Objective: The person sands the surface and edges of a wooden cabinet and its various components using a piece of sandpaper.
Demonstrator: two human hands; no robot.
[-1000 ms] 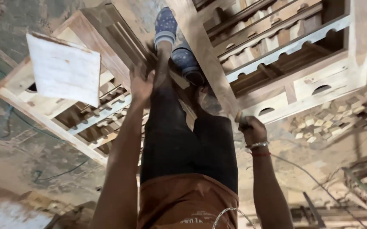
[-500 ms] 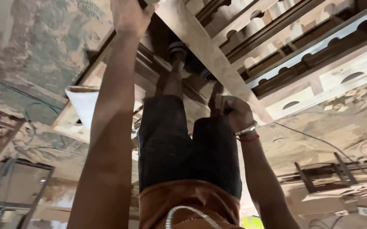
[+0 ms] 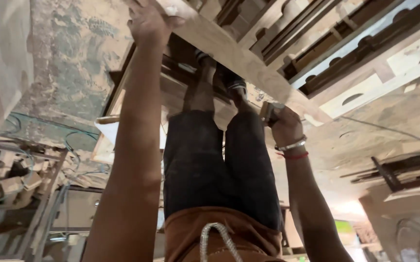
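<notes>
A long pale wooden plank (image 3: 229,53) runs diagonally over my feet (image 3: 219,77), from the top middle down to the right. My left hand (image 3: 148,20) reaches far forward and grips the plank's upper end. My right hand (image 3: 283,127), which wears a metal bracelet and a red thread, is closed on a small brownish block (image 3: 267,110) pressed against the plank's lower edge. What the block is cannot be made out. My legs in dark trousers (image 3: 214,165) stand between the two arms.
A carved wooden frame with slats and arched cutouts (image 3: 365,58) lies on the dusty floor at the upper right. Another wooden frame (image 3: 122,97) lies under the plank, with a white sheet (image 3: 109,132) on it. Wood offcuts (image 3: 11,179) and cables lie left, and metal clamps (image 3: 394,172) right.
My left hand has slid farther up the plank to its far end. The right hand stays at the plank's lower edge. The view has moved closer, and the white sheet is now mostly hidden.
</notes>
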